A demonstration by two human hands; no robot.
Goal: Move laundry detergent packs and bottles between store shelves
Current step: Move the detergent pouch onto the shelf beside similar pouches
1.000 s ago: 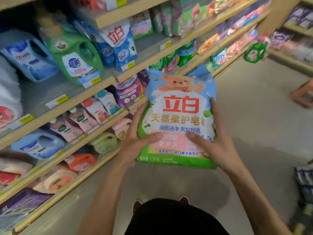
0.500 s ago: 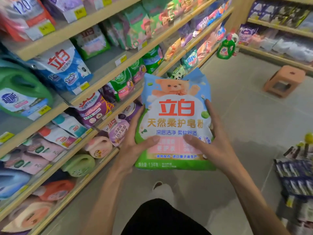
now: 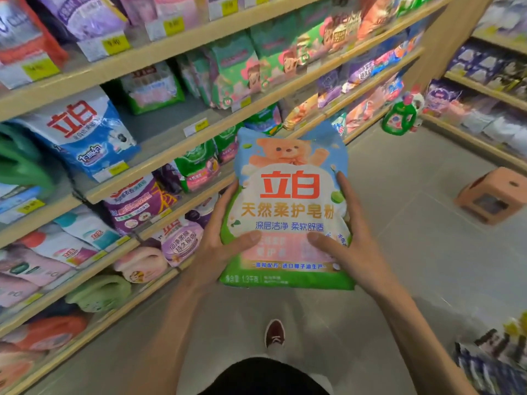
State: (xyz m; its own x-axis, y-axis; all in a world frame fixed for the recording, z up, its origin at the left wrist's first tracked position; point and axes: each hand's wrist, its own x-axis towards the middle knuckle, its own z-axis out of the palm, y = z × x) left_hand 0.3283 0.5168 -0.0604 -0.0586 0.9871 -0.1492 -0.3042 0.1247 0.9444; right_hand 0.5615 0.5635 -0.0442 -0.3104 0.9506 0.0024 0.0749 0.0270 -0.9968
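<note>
Since 0.5 s ago: shelving has slid toward lower left of frame and the stool (image 3: 493,195) sits larger at mid right, so I'm advancing down the aisle. Grip on the pack is unchanged.

Item: detergent pack (image 3: 291,206), bear print, green base. It is at frame centre, upright, face to camera, off any shelf, carried over the floor.

Hands: left hand (image 3: 219,246) clamps the pack's lower left edge, right hand (image 3: 348,252) the lower right. Both thumbs lie across the front and nearly meet at mid-pack; fingers run up the sides, rest hidden behind. The pack sits between the palms, with its top half standing free above both hands.

Surroundings: shelves (image 3: 199,135) fill left and top of frame, packed w/ bags. There is a bare stretch (image 3: 171,121) at upper centre-left. A green bottle (image 3: 399,118) stands on the floor, upper right.

Risks (judgement):
- The bag looks soft and the top is unsupported. Releasing one hand to reach a shelf could let it fold or slide out.
- Neighbouring bags are crowded, so pushing in may knock them off the edge.
- The stool and floor bottle are near my path, w/ view partly blocked by the pack: trip hazard.
</note>
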